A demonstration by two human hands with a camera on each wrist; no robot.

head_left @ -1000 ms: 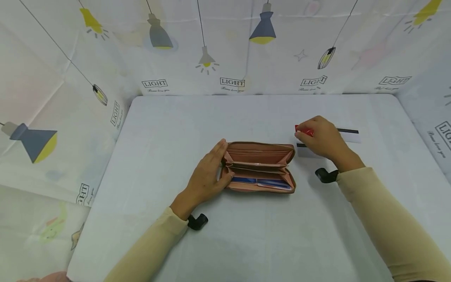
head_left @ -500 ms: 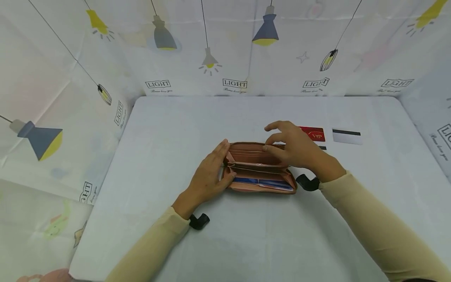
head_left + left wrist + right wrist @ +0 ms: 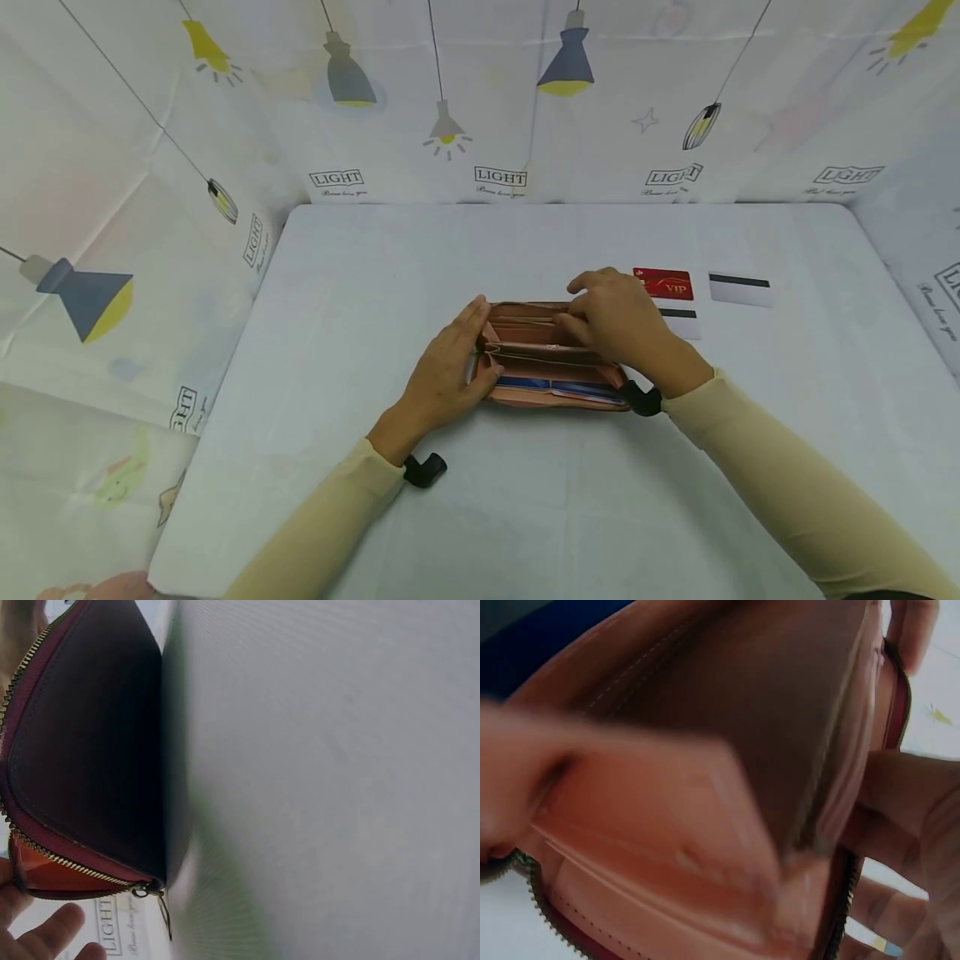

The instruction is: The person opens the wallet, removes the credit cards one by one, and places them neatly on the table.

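Note:
A brown zip-around wallet [image 3: 517, 335] lies unzipped and spread on the table, its card slots on the far side. The left hand [image 3: 438, 375] holds its left end, thumb at the near pocket and fingers by the far corner. In the left wrist view the outer end of the wallet [image 3: 90, 750] shows, with fingertips [image 3: 52, 930] beside its zip. The right hand [image 3: 622, 325] pinches the far flap of the wallet, covering its right part. In the right wrist view the right thumb [image 3: 892, 787] is on the inner side. Blue cards [image 3: 525, 383] sit in the near pocket.
Right of the wallet lie a red VIP card [image 3: 670, 286] and two white cards with black stripes, one farther right [image 3: 741, 292] and one partly hidden by the right hand [image 3: 681, 325]. A printed cloth backdrop [image 3: 420, 150] closes off the table's far edge.
The right hand has moved left from the red card to the wallet's far flap, uncovering the cards on the table. The left hand has stayed at the wallet's left end.

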